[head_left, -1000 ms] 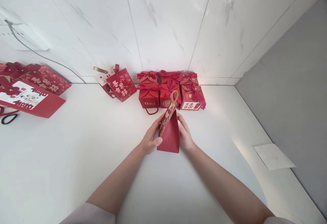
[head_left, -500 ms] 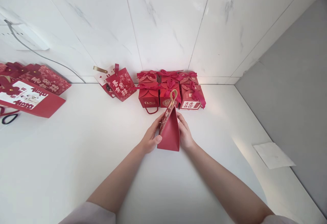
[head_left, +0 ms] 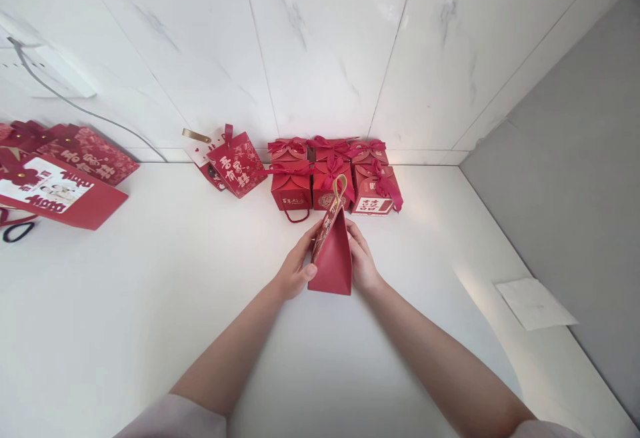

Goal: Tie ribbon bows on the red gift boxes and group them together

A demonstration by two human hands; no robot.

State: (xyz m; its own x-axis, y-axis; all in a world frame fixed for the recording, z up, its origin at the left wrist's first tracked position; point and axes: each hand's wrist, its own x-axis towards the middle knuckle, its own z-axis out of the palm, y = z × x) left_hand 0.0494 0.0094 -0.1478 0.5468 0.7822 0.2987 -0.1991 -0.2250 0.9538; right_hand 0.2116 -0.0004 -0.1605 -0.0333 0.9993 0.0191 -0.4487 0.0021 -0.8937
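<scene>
Between my two hands stands a red wedge-shaped gift box (head_left: 333, 265), its plain triangular side facing me and a gold strap loop (head_left: 339, 186) at its peak. My left hand (head_left: 297, 270) grips the printed left face, with the thumb at the lower left edge. On the opposite face rests my right hand (head_left: 363, 258), its fingers curled along the side and partly hidden behind the box. Just beyond are several red boxes with ribbon bows (head_left: 293, 188), set in two rows; the held box overlaps the middle front one.
Flat printed red tags or bags (head_left: 237, 166) lean at the wall, left of the boxes. More red bags (head_left: 65, 191) lie at the far left, below a grey cable (head_left: 100, 117). A white sheet (head_left: 535, 303) lies at the right edge of the white table (head_left: 175, 278).
</scene>
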